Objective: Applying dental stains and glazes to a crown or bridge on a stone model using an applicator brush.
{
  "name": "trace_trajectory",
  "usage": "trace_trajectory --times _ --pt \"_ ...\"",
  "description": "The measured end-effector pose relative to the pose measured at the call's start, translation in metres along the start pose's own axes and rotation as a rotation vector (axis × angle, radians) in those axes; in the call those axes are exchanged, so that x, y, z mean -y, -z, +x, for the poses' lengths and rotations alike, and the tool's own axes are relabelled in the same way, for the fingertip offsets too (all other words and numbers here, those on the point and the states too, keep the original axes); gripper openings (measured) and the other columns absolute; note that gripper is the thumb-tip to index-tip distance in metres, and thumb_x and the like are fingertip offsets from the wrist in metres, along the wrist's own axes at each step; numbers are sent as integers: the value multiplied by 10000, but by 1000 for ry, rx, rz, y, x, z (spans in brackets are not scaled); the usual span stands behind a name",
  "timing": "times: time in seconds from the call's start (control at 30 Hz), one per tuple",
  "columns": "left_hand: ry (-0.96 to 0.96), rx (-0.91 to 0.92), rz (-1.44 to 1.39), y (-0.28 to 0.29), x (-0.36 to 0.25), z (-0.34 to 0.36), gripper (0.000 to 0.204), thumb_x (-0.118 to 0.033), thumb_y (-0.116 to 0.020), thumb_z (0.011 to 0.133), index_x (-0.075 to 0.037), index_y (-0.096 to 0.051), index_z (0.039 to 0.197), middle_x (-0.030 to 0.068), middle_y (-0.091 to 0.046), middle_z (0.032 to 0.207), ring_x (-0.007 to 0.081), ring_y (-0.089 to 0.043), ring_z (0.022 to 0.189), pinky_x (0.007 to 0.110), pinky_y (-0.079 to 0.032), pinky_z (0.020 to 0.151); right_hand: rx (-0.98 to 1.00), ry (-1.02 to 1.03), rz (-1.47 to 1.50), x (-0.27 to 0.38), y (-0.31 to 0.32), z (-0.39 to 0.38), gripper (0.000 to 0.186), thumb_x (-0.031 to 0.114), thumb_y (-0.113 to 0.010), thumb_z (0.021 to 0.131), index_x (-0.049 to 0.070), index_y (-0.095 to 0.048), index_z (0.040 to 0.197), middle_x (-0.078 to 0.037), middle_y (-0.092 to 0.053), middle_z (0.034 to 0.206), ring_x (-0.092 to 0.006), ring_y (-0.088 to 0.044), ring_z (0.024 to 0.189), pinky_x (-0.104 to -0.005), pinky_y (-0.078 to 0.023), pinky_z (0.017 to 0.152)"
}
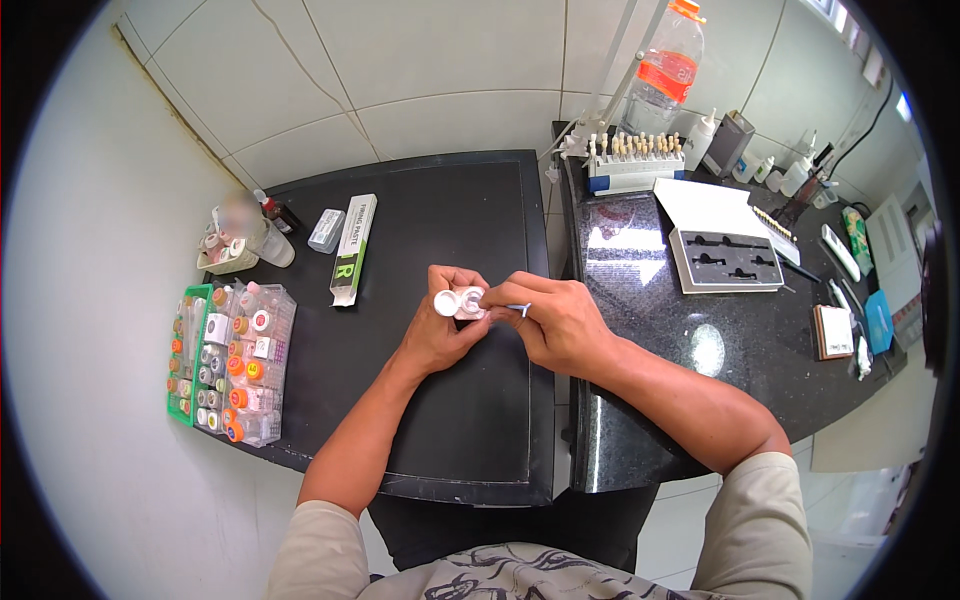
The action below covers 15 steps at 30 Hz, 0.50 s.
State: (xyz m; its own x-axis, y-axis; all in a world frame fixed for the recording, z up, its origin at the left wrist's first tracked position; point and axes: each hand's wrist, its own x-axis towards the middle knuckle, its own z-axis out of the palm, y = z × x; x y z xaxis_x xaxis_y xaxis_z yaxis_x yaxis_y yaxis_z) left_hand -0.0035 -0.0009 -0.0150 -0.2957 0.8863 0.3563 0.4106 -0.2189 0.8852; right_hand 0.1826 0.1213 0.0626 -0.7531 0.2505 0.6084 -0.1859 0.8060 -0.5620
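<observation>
Over the black tabletop (440, 420), my left hand (432, 335) is closed around a small open jar (472, 301) with a round white lid (446, 303) beside its mouth. Something pale shows inside the jar; what it is cannot be made out. My right hand (562, 318) meets it from the right, fingers pinched at the jar's rim. A thin white and light-blue stick (518, 309) pokes out between those fingers. Its tip is hidden by the fingers, so I cannot tell whether it reaches into the jar.
A white and green carton (353, 250) and a small clear box (327, 231) lie behind my left hand. Racks of small bottles (250, 360) line the left edge. On the right counter are a tooth shade guide (636, 165), an open case (728, 262) and a large plastic bottle (665, 75).
</observation>
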Motion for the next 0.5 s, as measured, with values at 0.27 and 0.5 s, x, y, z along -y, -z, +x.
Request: trace_trajectory --times 0.27,0.5 --pt "-299 -12 230 8 7 6 570 -16 -797 865 -50 -512 1357 130 -560 1306 219 -633 1123 365 -540 940 13 19 44 1 1 1 121 9 -729 950 56 -732 1061 -116 -733 939 -316 -732 732 -383 -565 610" --pt "-29 82 140 8 -18 5 614 -18 -727 868 -31 -538 1452 118 -628 1261 266 -659 1188 369 -503 1057 27 -58 22 -2 1 0 87 17 -708 977 47 -724 1057 -124 -739 949 -337 -735 748 -393 -565 627"
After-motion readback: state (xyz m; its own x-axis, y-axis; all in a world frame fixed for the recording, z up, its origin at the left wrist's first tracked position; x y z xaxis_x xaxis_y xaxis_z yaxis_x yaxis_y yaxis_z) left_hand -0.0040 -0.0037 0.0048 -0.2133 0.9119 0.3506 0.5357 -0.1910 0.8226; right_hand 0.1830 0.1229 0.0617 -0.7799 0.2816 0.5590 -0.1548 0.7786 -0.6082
